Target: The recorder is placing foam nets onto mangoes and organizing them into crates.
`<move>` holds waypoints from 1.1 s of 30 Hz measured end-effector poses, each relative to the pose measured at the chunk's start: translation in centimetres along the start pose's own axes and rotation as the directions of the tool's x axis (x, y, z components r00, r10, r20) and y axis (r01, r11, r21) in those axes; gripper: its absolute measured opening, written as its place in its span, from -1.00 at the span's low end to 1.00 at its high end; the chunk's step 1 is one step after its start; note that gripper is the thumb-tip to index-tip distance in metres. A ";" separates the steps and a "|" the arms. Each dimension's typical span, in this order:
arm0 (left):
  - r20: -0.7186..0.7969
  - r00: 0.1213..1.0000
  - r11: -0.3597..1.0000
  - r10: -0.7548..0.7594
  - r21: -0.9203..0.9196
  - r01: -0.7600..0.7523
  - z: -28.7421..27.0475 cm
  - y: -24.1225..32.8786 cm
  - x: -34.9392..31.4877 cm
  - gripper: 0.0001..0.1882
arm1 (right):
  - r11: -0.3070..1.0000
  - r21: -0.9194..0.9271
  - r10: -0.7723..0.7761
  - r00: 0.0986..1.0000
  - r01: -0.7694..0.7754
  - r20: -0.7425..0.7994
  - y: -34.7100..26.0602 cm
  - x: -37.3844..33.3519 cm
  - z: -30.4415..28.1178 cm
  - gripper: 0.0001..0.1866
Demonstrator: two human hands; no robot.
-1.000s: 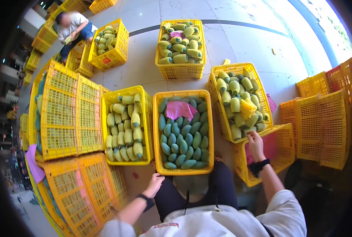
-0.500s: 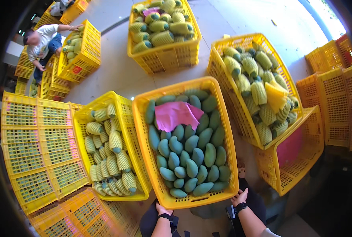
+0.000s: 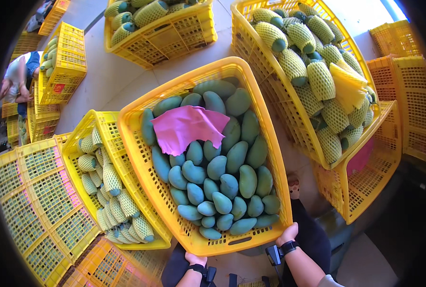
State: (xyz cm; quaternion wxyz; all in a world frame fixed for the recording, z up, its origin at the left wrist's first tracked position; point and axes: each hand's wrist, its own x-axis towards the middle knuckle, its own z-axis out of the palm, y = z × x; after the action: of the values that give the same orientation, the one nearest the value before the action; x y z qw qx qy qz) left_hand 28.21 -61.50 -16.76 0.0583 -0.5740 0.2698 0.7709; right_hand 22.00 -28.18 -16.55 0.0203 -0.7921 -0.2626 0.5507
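Observation:
My left hand (image 3: 195, 259) grips the near left corner of a large yellow-orange plastic crate (image 3: 135, 148), its fingers mostly hidden under the rim. At the near right corner my right hand (image 3: 287, 233) holds the same crate, with fingers against its outer wall. Green mangoes (image 3: 222, 203) without sleeves fill the crate in a packed layer. A torn pink sheet (image 3: 190, 126) lies over the far mangoes. The crate sits turned slightly, its far end toward the left.
Left of it stands a yellow crate (image 3: 161, 239) of net-sleeved mangoes (image 3: 111, 179), beside stacked crates (image 3: 31, 191). More filled crates stand far ahead (image 3: 167, 40) and right (image 3: 289, 115). A tipped crate (image 3: 373, 198) lies at right. A person (image 3: 17, 71) bends beside crates at far left.
The held crate looks larger, and its far end has swung left. My right hand has moved up against its corner. The view has shifted, and the far person now bends forward.

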 end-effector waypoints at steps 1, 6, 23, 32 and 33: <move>-0.097 0.995 1.000 -0.016 0.001 0.017 0.0 0.1 0.0 -0.48 | 1.000 0.014 0.019 1.000 -0.020 0.006 -0.1 -0.1 0.1 -0.58; -0.035 0.995 0.989 -0.096 -0.118 0.091 1.4 0.4 -0.1 -0.47 | 1.000 0.024 0.020 1.000 -0.019 -0.018 -1.0 -0.5 1.4 -0.60; -0.027 1.000 0.972 0.014 -0.236 -0.020 14.5 4.3 3.9 -0.50 | 0.996 -0.054 -0.063 0.976 0.076 0.211 -8.9 -4.9 14.9 -0.58; -0.312 0.929 0.959 0.201 -0.133 -0.252 19.3 5.7 6.2 -0.44 | 0.974 -0.168 -0.123 0.980 0.149 0.155 -8.8 -5.2 17.6 -0.60; -0.387 0.885 0.947 0.258 -0.078 -0.310 19.5 5.6 6.4 -0.44 | 0.971 -0.190 -0.132 0.989 0.143 0.073 -8.9 -5.0 17.5 -0.60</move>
State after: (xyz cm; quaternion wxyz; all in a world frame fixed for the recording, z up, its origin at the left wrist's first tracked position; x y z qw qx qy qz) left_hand 7.20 -58.28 -16.89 -0.1473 -0.6664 0.3034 0.6649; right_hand 1.75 -27.26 -16.25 -0.0269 -0.7533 -0.3699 0.5432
